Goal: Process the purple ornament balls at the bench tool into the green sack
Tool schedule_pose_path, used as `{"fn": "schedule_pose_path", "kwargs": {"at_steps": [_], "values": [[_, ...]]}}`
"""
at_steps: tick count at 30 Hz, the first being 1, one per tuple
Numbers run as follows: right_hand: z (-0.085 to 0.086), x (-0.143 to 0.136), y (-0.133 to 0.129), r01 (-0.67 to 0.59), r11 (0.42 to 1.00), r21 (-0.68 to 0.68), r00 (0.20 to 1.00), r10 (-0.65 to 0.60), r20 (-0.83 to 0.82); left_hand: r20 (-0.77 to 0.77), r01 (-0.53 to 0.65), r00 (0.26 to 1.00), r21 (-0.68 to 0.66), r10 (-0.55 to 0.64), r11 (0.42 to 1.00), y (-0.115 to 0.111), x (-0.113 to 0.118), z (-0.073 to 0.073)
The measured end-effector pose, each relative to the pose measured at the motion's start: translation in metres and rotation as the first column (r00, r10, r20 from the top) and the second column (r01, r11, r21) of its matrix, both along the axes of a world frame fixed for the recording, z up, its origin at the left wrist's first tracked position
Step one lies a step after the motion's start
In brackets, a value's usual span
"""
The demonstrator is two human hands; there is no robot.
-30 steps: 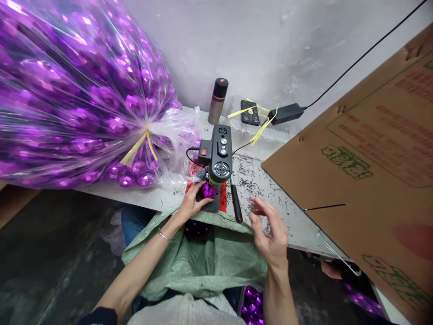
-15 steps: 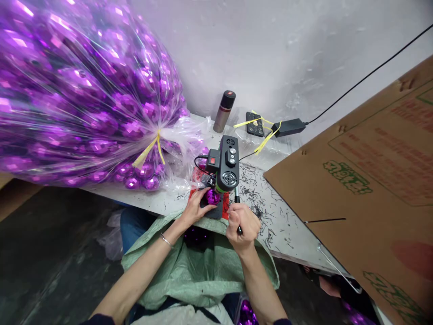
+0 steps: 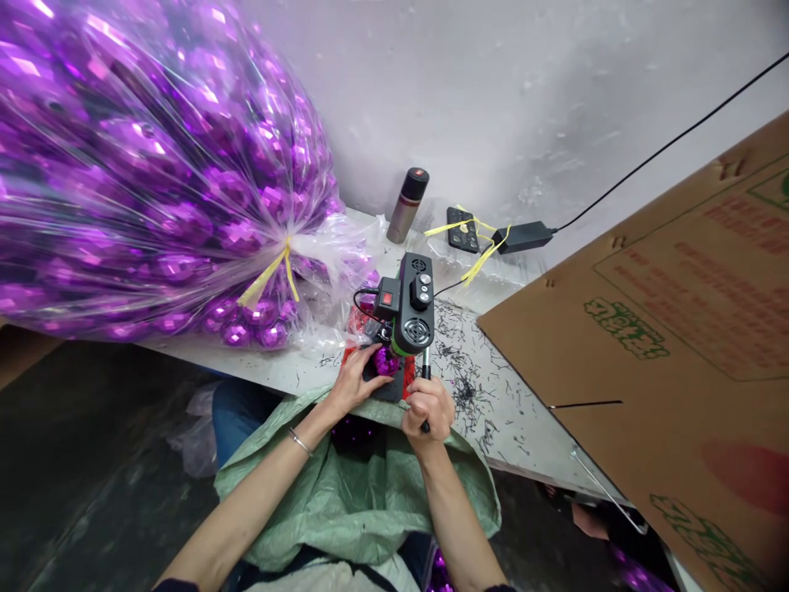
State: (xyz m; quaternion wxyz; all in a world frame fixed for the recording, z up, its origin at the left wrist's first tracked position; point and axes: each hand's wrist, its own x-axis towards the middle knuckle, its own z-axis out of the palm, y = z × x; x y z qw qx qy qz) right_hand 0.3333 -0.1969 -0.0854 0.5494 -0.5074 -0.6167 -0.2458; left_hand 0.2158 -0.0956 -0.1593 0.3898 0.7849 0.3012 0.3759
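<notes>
A shiny purple faceted ball (image 3: 386, 361) sits on the base of a small black bench drill press (image 3: 417, 302), under its head. My left hand (image 3: 356, 381) holds the ball from the left, thumb and fingers round it. My right hand (image 3: 431, 409) is closed round the black-gripped lever (image 3: 426, 372) on the press's right side. Below both hands, a green woven sack (image 3: 363, 501) lies open across my lap, with dark purple balls (image 3: 352, 432) inside. The spot where the tool meets the ball is hidden by the press head.
A big clear bag of purple balls (image 3: 154, 189), tied with yellow ribbon, fills the left. Behind stand a spray can (image 3: 408, 205), a black phone-like device (image 3: 462, 229) and a power adapter (image 3: 523, 237). Black shavings (image 3: 472, 378) litter the table; a cardboard box (image 3: 666, 329) flanks the right.
My right hand has moved slightly left and down with the lever, and its grip has shifted a little. My left hand and the ball stay in place on the press.
</notes>
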Motion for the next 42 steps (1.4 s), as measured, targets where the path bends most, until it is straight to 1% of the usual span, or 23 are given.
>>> {"fn": "schedule_pose_path", "kwargs": {"at_steps": [3, 7, 12, 18, 26, 30, 35, 42], "values": [[-0.006, -0.002, 0.001, -0.008, 1.0, 0.004, 0.999, 0.008, -0.053, -0.005, -0.008, 1.0, 0.005, 0.008, 1.0, -0.001, 0.0, 0.001], [-0.012, -0.003, 0.001, -0.015, 1.0, 0.005, 0.996, 0.015, -0.084, -0.004, -0.008, 1.0, -0.004, 0.008, 1.0, -0.001, 0.0, 0.001], [-0.016, -0.003, -0.001, 0.022, 1.0, -0.021, 0.996, -0.023, -0.09, 0.009, -0.003, 1.0, -0.011, 0.003, 1.0, 0.0, 0.0, 0.0], [-0.019, -0.004, -0.002, 0.021, 0.999, -0.045, 0.995, -0.025, -0.098, 0.01, -0.003, 1.0, -0.02, 0.004, 1.0, 0.0, 0.0, -0.001], [-0.025, -0.003, -0.002, 0.052, 0.997, -0.06, 0.998, -0.054, -0.031, 0.03, -0.005, 1.0, -0.007, 0.005, 1.0, 0.0, 0.001, 0.0], [-0.029, -0.003, 0.0, 0.021, 0.998, -0.064, 1.0, -0.02, 0.024, 0.023, -0.014, 1.0, 0.024, 0.014, 1.0, 0.0, 0.001, -0.002], [-0.035, -0.002, 0.002, 0.003, 0.999, -0.045, 1.0, -0.003, 0.016, 0.013, -0.016, 1.0, 0.068, 0.015, 0.998, 0.001, 0.001, -0.006], [-0.034, 0.0, 0.007, -0.024, 0.999, -0.02, 0.999, 0.025, 0.045, 0.016, -0.011, 1.0, 0.087, 0.009, 0.996, 0.002, 0.001, -0.006]]}}
